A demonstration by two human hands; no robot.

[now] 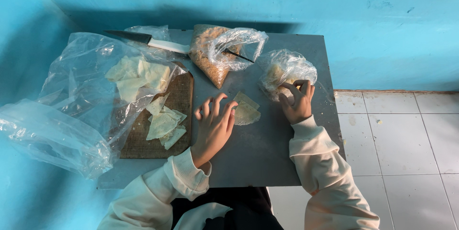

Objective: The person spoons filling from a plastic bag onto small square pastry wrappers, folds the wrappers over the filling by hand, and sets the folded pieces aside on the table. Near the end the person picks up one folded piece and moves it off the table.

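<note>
Dough wrapper (246,110) lies flat on grey table (267,148), mid-table, just right of wooden board (179,101). Left hand (215,127) open, fingers spread, fingertips touching wrapper's left edge, nothing gripped. Right hand (299,101) curled, fingertips pinching at small clear bag (284,70); can't tell what it has hold of. Knife (148,41) and crumb bag (215,53) at the far edge.

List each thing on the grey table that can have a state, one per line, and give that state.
left hand: open, fingertips on the loose wrapper
right hand: pinching at the small bag
loose wrapper: flat on the table
small bag: crumpled
filling bag: open
knife: lying unused
large bag: open, wrappers inside
</note>
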